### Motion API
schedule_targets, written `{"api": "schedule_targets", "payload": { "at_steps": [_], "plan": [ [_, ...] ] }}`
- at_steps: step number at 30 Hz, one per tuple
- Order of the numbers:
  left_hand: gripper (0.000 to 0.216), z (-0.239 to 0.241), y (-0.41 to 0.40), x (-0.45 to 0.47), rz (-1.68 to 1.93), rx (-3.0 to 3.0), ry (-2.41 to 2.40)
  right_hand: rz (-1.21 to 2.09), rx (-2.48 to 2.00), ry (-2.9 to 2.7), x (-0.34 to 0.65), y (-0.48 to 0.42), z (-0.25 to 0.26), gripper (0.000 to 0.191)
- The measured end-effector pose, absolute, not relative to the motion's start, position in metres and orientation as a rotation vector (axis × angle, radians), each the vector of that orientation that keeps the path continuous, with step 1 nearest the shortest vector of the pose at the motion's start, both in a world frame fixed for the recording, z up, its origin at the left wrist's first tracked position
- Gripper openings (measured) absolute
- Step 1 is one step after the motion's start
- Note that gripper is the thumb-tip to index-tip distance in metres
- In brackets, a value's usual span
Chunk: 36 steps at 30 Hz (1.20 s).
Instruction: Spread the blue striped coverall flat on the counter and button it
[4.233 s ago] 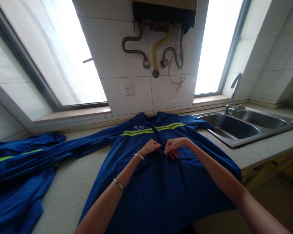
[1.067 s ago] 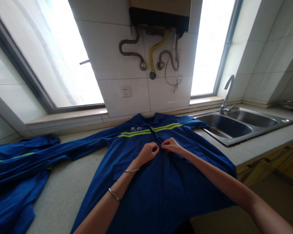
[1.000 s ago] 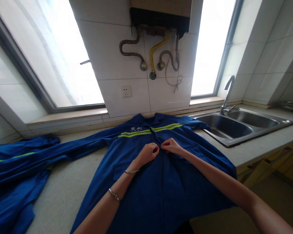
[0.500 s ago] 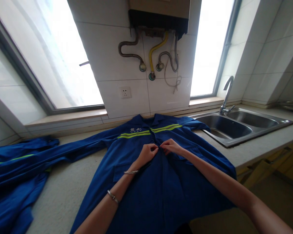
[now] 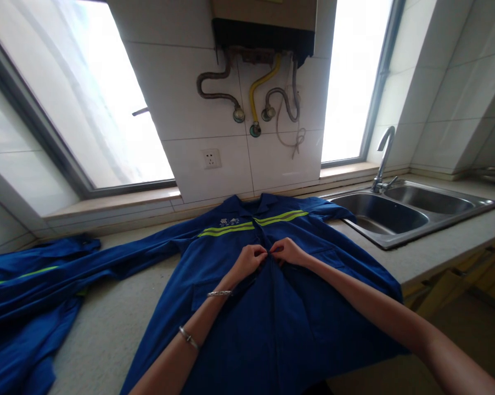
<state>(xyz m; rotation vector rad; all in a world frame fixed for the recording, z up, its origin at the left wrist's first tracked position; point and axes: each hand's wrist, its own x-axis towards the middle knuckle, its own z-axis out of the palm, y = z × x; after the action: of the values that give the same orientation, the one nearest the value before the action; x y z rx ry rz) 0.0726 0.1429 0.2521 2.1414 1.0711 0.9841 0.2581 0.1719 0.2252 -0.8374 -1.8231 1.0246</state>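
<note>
A blue work jacket (image 5: 239, 312) with yellow-green reflective stripes lies front-up on the pale countertop (image 5: 103, 323), collar toward the wall. My left hand (image 5: 249, 259) and my right hand (image 5: 286, 253) meet at the jacket's centre front, just below the stripes. Both pinch the front edges of the fabric with curled fingers. What sits between the fingertips is too small to make out. Bracelets circle my left wrist and forearm.
A second blue garment (image 5: 21, 307) lies crumpled on the counter at the left. A steel double sink (image 5: 399, 216) with a tap (image 5: 385, 156) is at the right. Behind stand the tiled wall, a socket (image 5: 211, 158), hoses under a water heater (image 5: 264, 33) and two windows.
Over the last seconds my hands have stayed pinched together at the jacket's front, having shifted slightly up the placket since the earliest frame. The view has tilted a little.
</note>
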Motion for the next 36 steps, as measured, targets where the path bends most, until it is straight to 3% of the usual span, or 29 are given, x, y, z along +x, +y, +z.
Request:
{"api": "schedule_targets", "payload": {
  "at_steps": [3,16,25,31,36],
  "plan": [
    [0.012,0.252,0.145,0.073,1.017,2.056,1.016,0.893,-0.818,-1.869,0.257,0.172,0.223,0.017],
    [0.042,0.246,0.155,0.071,1.004,2.011,1.072,0.173,-0.683,-2.141,0.258,0.153,0.237,0.012],
    [0.022,0.241,0.155,0.074,1.053,2.022,1.159,0.178,-0.647,-2.166,0.258,0.157,0.233,0.011],
    [0.021,0.238,0.153,0.075,1.114,2.105,1.173,0.199,-0.661,-2.151,0.259,0.161,0.228,0.012],
    [0.024,0.232,0.159,0.072,1.159,2.09,1.153,0.425,-0.73,-2.049,0.26,0.169,0.22,0.016]
  ]
}}
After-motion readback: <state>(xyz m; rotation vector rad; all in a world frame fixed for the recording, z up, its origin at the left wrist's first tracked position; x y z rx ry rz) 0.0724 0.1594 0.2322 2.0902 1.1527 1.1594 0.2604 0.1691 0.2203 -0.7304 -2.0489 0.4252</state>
